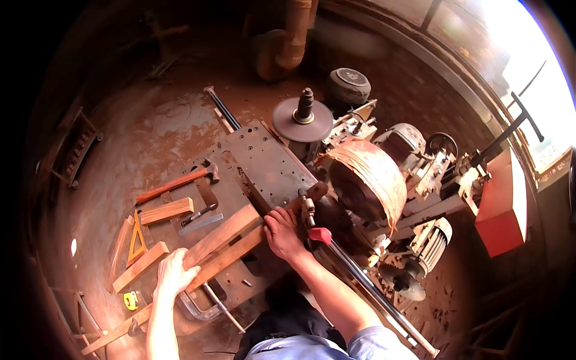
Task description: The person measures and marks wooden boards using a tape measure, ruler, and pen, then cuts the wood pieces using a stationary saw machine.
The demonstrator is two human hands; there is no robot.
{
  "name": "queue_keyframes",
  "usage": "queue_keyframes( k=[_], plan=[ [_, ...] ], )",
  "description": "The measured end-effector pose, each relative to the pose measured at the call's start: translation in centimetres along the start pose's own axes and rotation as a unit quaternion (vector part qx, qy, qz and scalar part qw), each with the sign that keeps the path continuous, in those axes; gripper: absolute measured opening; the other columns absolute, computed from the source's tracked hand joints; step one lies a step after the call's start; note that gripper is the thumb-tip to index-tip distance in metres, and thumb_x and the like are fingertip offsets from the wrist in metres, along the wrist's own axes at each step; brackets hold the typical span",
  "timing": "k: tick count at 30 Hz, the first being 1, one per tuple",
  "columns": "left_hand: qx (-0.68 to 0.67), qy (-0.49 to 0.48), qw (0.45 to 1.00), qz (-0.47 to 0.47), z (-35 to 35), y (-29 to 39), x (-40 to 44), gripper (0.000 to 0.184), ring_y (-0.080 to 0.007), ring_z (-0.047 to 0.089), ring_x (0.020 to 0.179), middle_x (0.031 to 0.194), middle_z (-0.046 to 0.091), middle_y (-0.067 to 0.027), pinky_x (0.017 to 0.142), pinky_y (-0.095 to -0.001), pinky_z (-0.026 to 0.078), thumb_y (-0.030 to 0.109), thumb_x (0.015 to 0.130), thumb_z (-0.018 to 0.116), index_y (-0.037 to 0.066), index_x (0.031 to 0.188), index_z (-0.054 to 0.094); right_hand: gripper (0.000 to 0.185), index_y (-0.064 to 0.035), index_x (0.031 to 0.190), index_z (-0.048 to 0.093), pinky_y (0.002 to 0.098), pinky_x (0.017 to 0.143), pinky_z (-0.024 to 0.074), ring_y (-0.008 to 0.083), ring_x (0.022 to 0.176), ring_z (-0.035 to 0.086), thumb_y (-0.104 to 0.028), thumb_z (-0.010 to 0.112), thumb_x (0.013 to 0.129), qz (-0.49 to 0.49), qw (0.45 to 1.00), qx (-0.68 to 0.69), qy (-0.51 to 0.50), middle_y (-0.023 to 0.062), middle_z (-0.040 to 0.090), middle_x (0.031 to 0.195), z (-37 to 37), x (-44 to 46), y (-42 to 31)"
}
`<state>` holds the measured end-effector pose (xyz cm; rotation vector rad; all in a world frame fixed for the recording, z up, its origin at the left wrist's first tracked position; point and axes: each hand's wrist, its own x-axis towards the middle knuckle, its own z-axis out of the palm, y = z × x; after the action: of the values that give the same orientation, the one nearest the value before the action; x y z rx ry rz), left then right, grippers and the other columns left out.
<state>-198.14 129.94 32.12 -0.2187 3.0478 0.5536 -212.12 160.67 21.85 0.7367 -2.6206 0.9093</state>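
My left hand (174, 273) is closed around the near end of a thick wooden block (223, 235). The block lies along a long wooden strip (231, 254) that runs slantwise across the metal machine table (243, 147). At the strip's far part, my right hand (283, 234) has its fingers curled over the wood, beside the block's far end; the exact contact under the palm is hidden. A C-clamp (197, 307) sits at the table's near edge, below the strip. Close to my right wrist is a red-knobbed lever (320, 234).
Left on the table lie a hammer (174, 185), short wood pieces (167, 210), a yellow set square (137, 240) and a tape measure (131, 300). A grinding disc (303, 117), a covered wheel (372, 180) and motors (349, 86) stand beyond. A red box (503, 207) is at right.
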Motion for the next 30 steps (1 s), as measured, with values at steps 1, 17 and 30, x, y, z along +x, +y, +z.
queue_keyframes(
  k=[1, 17, 30],
  plan=[
    [-0.009, -0.006, 1.0, 0.001, 0.5, 1.3, -0.5, 0.053, -0.0383, 0.066, 0.108, 0.111, 0.069, -0.0203, 0.091, -0.0479, 0.053, 0.029, 0.074, 0.083, 0.001, 0.115, 0.064, 0.025, -0.0045, 0.11, 0.064, 0.05, 0.113, 0.0351, 0.0331, 0.128, 0.05, -0.019, 0.065, 0.089, 0.01, 1.0, 0.0, -0.001, 0.0118, 0.062, 0.119, -1.2, -1.4, -0.6],
    [-0.025, -0.078, 0.992, 0.091, 13.6, 23.2, -6.3, 0.052, -0.0411, 0.066, 0.108, 0.11, 0.069, -0.0232, 0.09, -0.0509, 0.053, 0.038, 0.082, 0.077, 0.003, 0.117, 0.061, 0.039, 0.0049, 0.118, 0.066, 0.0518, 0.103, 0.0486, 0.043, 0.118, 0.061, -0.018, 0.075, 0.088, 0.022, 0.986, 0.158, 0.045, 0.0234, 0.064, 0.128, -13.1, -21.5, 0.3],
    [-0.138, 0.014, 0.99, 0.023, 21.5, 28.7, -11.5, 0.026, -0.0427, 0.064, 0.096, 0.099, 0.063, -0.0228, 0.081, -0.0538, 0.053, 0.029, 0.1, 0.059, 0.004, 0.099, 0.065, 0.043, 0.0088, 0.125, 0.058, 0.055, 0.111, 0.0411, 0.0505, 0.13, 0.048, -0.012, 0.07, 0.089, 0.024, 0.998, 0.063, 0.006, 0.0303, 0.053, 0.137, -15.6, -25.3, 1.2]
  ],
)
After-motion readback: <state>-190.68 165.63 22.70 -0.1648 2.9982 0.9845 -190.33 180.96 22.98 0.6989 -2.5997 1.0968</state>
